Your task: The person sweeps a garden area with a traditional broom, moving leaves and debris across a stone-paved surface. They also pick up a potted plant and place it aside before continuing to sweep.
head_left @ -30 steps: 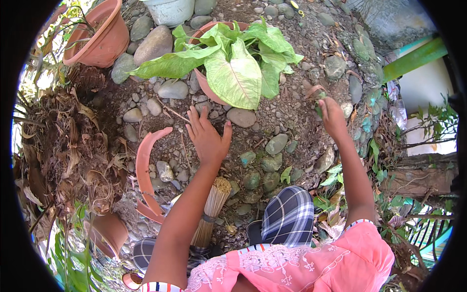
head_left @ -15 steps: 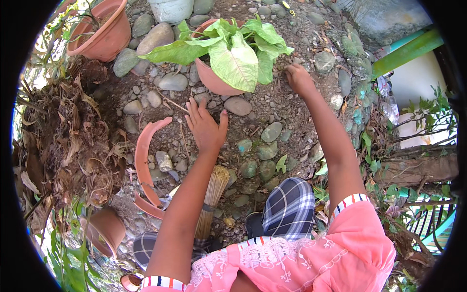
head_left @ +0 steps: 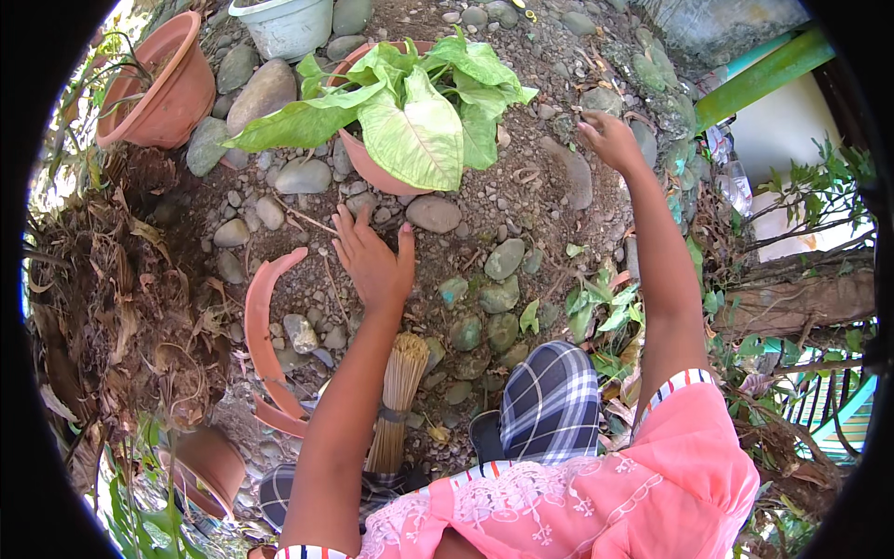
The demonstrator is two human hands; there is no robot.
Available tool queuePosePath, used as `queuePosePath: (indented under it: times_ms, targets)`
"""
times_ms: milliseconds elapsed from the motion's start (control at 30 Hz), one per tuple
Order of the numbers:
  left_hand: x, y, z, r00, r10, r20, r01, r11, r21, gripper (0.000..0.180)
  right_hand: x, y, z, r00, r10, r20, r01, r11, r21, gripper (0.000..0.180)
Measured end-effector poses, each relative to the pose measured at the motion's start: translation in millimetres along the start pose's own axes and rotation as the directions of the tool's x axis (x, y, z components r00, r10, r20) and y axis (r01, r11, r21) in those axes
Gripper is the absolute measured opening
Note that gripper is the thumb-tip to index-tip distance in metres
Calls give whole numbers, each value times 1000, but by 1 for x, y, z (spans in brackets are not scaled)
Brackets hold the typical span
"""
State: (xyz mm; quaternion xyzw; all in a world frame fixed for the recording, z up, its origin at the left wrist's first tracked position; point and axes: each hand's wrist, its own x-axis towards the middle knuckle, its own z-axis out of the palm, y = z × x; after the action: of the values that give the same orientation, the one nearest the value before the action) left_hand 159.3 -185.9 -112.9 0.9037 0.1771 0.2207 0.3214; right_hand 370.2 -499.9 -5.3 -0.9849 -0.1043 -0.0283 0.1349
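My left hand rests on the stony soil with its fingers spread, holding nothing. Just beyond its fingertips are a thin dry stick and a smooth grey stone. Ahead of it stands a terracotta-coloured pot with a broad-leaved, pale green plant. To the right of the plant, my right hand is above the ground with thumb and fingers drawn together. A tiny pale bit shows at its fingertips, too small to name. A grey stone lies close by that hand.
A broken curved pot rim and a stick broom lie nearby. More pots stand far left: terracotta and white. A dry root mass fills the left; a green bar crosses far right.
My right hand has moved right and slightly up, away from the potted plant, uncovering a stone in the soil. My left hand stays spread on the ground. The whole view has shifted slightly.
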Motion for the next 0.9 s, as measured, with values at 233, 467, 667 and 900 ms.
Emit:
queuePosePath:
  times_ms: [233, 467, 667, 900]
  targets:
    - [1, 0, -2, 1000, -10, 0, 10, 1000, -7, 60, 80, 9, 12, 940, 170, -295, -211, 971, -116, 37]
    - [3, 2, 0, 1000, -4, 4, 4, 1000, -21, 58, 120, 36, 16, 942, 136, -307, -242, 910, -337, 34]
    - [4, 0, 1, 998, -30, 51, 29, 999, 13, 64, 156, 86, -10, 854, 336, -396, -370, 929, -10, 26]
    - [7, -1, -2, 996, 3, 88, -4, 1000, 12, 70, 175, 116, 9, 989, 118, -95, -147, 893, -426, 39]
